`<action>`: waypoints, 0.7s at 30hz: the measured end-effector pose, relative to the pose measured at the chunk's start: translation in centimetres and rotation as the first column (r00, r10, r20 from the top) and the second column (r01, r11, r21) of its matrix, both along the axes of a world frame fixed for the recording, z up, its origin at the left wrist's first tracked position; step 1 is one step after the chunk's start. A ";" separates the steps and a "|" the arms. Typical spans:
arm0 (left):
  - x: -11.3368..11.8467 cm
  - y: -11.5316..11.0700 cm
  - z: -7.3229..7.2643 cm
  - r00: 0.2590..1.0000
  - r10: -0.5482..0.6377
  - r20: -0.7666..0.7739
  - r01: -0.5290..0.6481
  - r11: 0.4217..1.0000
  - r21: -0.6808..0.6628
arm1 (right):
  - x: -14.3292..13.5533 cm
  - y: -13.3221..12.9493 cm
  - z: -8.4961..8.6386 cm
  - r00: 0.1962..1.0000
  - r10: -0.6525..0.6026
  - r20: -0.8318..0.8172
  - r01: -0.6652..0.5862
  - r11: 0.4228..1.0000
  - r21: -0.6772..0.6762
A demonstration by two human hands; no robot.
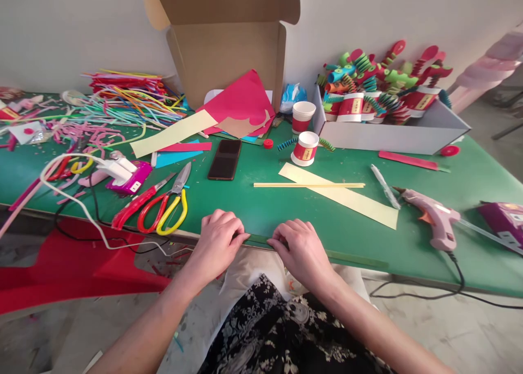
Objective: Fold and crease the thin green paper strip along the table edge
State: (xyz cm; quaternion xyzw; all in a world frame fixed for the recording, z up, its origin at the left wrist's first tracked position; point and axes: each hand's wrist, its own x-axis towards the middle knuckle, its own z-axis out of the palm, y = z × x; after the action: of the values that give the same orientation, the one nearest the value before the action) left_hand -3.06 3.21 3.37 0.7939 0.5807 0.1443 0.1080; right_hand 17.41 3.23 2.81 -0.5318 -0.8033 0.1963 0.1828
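A long dark green paper strip [355,258] lies along the near edge of the green table [253,205]. My left hand [218,240] pinches its left end at the table edge. My right hand [300,249] presses on the strip a little to the right, fingers curled over it. The two hands are close, almost touching. Just beyond them lie a pale yellow paper strip [347,197] and a thin yellow stick [308,185].
Red and yellow-handled scissors [163,205] lie left of my hands, a black phone [224,159] beyond. A pink glue gun [435,221] rests at right. Paper cups [304,148], a grey tray [392,134] of finished crafts, an open cardboard box [229,53] and pipe cleaners [126,99] stand farther back.
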 end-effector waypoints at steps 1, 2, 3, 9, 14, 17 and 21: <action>0.1 0.1 0.1 1.000 -0.002 -0.014 0.002 1.000 -0.007 | 0.0 0.0 0.0 1.000 -0.002 -0.003 0.002 1.000 -0.003; 0.1 0.1 0.2 1.000 -0.004 -0.027 0.003 1.000 -0.016 | 0.0 0.1 0.0 1.000 -0.004 -0.004 0.004 1.000 -0.005; 0.2 0.2 0.3 0.999 -0.005 -0.040 0.004 1.000 -0.027 | 0.0 0.1 -0.1 1.000 -0.007 -0.006 0.007 1.000 -0.005; 0.6 0.6 0.8 0.993 -0.004 -0.120 -0.007 0.996 -0.093 | 0.0 0.1 -0.3 1.000 -0.003 -0.003 0.003 1.000 0.013; 0.8 1.0 1.3 0.986 -0.025 -0.164 0.002 0.990 -0.138 | -0.2 0.2 -0.1 0.999 -0.001 0.042 0.000 1.000 0.022; 0.8 1.3 1.4 0.984 -0.037 -0.177 0.008 0.987 -0.161 | -0.3 0.3 0.2 0.997 -0.004 0.076 0.003 1.000 0.008; 0.6 1.6 1.3 0.984 -0.057 -0.167 0.027 0.984 -0.176 | -0.2 0.4 0.2 0.998 0.010 0.059 -0.010 1.000 -0.002</action>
State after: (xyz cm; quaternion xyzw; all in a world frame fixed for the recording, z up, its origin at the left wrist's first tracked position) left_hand -2.44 4.85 4.63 0.8029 0.5814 0.0220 0.1293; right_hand 17.22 3.62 3.04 -0.5334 -0.8108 0.1823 0.1576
